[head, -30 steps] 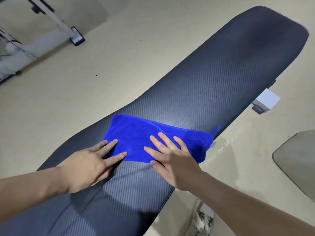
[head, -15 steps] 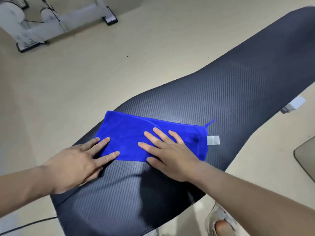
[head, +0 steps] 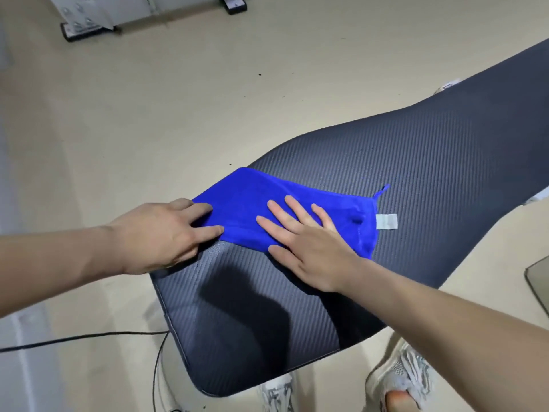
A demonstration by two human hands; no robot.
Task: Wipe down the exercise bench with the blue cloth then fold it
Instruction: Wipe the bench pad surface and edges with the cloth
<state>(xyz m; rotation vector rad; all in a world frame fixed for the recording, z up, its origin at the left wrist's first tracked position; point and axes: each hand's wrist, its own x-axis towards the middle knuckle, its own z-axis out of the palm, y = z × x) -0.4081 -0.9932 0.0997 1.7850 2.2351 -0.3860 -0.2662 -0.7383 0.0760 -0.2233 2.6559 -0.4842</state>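
Note:
A blue cloth [head: 249, 197], folded into a long strip, lies flat across the black textured exercise bench [head: 416, 179] near its narrow near end. A white label [head: 386, 221] sticks out at the cloth's right edge. My right hand [head: 309, 239] presses flat on the cloth's middle with fingers spread. My left hand [head: 166, 233] rests at the cloth's left end, fingertips on the fabric, which hangs slightly over the bench's left edge. Neither hand grips the cloth.
Beige floor surrounds the bench. A white machine base [head: 89, 22] stands at the far left. A black cable [head: 89, 337] runs on the floor by the bench's near end. My two shoes [head: 398, 379] stand below it. A grey mat corner [head: 537, 281] shows at right.
Both hands have slid the cloth along the bench toward its near end. The view has shifted, so the bench's near end and my shoes now show.

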